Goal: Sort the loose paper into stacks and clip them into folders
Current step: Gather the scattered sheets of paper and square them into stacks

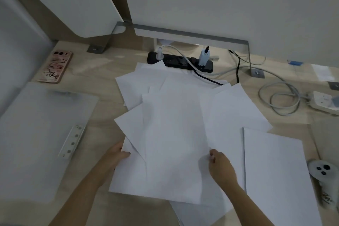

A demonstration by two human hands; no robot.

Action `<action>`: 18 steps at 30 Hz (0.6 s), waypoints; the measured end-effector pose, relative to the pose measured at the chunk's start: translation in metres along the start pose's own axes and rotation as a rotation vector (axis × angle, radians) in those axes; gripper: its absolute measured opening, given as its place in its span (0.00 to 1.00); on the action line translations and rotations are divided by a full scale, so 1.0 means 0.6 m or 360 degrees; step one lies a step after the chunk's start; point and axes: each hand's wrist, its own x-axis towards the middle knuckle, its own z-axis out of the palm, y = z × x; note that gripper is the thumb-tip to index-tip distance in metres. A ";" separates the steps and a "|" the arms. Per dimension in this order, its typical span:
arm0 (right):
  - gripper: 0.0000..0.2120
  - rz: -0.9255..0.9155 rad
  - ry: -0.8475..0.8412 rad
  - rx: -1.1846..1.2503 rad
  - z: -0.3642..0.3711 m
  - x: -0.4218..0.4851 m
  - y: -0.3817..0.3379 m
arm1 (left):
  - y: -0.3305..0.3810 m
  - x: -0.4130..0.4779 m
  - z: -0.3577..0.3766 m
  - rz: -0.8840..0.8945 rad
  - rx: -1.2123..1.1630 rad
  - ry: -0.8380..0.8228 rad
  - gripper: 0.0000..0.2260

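Observation:
Several loose white sheets (174, 115) lie fanned and overlapping in the middle of the wooden desk. My left hand (117, 154) grips the left edge of the front sheets, thumb on top. My right hand (220, 165) pinches the right edge of the top sheet near its lower corner. A squared stack of paper (275, 170) rests at the right. A translucent folder (42, 134) lies open at the left, its white clip strip (72, 142) along its right side.
A phone in a pink case (55, 66) lies at the back left. A black power strip (181, 62) with plugs and cables sits behind the papers, under grey partition panels. A coiled grey cable (280, 97) and a white controller (321, 172) lie at the right.

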 end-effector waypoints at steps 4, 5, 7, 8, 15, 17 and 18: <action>0.14 -0.0146 0.0061 -0.0407 -0.016 0.010 -0.015 | 0.006 0.000 -0.016 0.0127 -0.0043 0.0203 0.09; 0.16 -0.0197 0.0088 -0.0401 -0.015 0.014 -0.028 | 0.005 0.001 -0.019 0.0139 -0.0047 0.0221 0.08; 0.20 -0.0245 0.0141 -0.0275 -0.015 0.027 -0.055 | 0.004 0.002 -0.024 0.0128 -0.0070 0.0203 0.07; 0.22 -0.0238 0.0156 -0.0206 -0.015 0.035 -0.066 | 0.001 0.004 -0.027 0.0095 -0.0065 0.0181 0.07; 0.36 -0.0168 0.0088 -0.0532 -0.014 0.079 -0.109 | -0.028 0.001 -0.048 -0.0138 0.0183 -0.0342 0.12; 0.32 -0.0120 0.0077 -0.0581 -0.012 0.077 -0.111 | -0.028 0.004 -0.055 -0.0066 0.0195 -0.0302 0.11; 0.29 -0.0125 0.0070 -0.0602 -0.010 0.073 -0.110 | -0.024 0.006 -0.058 -0.0016 0.0149 -0.0247 0.11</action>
